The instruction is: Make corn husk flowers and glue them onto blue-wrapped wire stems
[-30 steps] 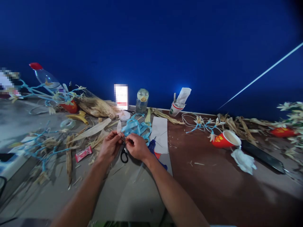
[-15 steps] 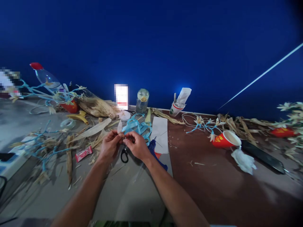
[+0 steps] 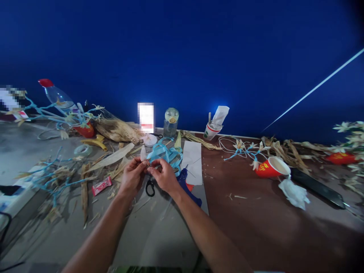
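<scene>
In the middle of the table, my left hand (image 3: 133, 175) and my right hand (image 3: 163, 174) meet with their fingertips pinched together. A pale, petal-shaped piece of corn husk (image 3: 142, 153) stands upright out of the left fingertips. The right thumb and forefinger close at its base on something small that the fingers hide. Below the fingers lie scissors with black handles (image 3: 150, 188), their blades mostly covered. Behind my right hand is a heap of light blue ribbon (image 3: 165, 152). A dark blue glue gun (image 3: 187, 185) rests just right of that hand, beside a white sheet (image 3: 192, 159).
Husk strips (image 3: 113, 157), a pink wrapper (image 3: 101, 185) and blue wire branches (image 3: 54, 182) cover the left side. A glass jar (image 3: 171, 123) and a white cup (image 3: 212, 132) line the wall. A tipped red cup (image 3: 270, 167) and crumpled tissue (image 3: 294, 193) lie right.
Both hands keep their pinch in nearly the same spot. The husk petal leans slightly more to the left. The view has shifted a little.
</scene>
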`<action>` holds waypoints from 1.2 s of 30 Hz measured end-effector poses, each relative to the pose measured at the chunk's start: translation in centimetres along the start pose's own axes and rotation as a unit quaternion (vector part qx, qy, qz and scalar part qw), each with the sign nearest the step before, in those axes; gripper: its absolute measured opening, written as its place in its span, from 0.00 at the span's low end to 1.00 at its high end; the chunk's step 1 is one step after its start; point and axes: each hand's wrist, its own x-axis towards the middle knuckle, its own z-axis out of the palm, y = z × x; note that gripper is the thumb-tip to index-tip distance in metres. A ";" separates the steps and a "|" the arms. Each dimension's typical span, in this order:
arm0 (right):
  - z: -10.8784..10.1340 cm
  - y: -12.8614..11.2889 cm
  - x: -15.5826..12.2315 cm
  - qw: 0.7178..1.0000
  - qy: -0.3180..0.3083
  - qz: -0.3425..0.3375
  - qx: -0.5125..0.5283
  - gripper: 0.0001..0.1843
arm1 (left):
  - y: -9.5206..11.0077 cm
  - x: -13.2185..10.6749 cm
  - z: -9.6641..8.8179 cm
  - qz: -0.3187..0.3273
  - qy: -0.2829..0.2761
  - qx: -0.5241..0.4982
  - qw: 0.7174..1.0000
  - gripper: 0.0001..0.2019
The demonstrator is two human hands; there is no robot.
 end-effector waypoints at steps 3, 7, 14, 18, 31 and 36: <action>0.3 0.1 0.0 1.000 -0.016 0.018 0.003 0.06 | -0.3 0.0 -0.1 0.007 -0.012 -0.004 1.000 0.11; 0.2 -0.3 0.0 0.999 -0.032 0.015 -0.008 0.06 | -0.5 0.2 -0.5 0.018 -0.023 0.025 0.999 0.10; -0.8 -0.8 0.2 1.000 -0.003 0.005 0.010 0.08 | 0.8 1.3 -2.3 0.084 0.009 0.290 0.953 0.12; -1.0 -0.7 0.3 1.000 0.005 -0.001 0.010 0.10 | 0.8 2.1 -3.5 0.133 0.034 0.426 0.894 0.09; -1.0 -0.8 0.3 1.000 -0.004 -0.010 -0.019 0.08 | 0.1 2.4 -4.8 0.213 -0.083 0.643 0.731 0.08; -1.0 -0.5 0.4 0.999 0.000 -0.026 -0.035 0.08 | 0.0 2.2 -4.9 0.216 -0.110 0.699 0.673 0.10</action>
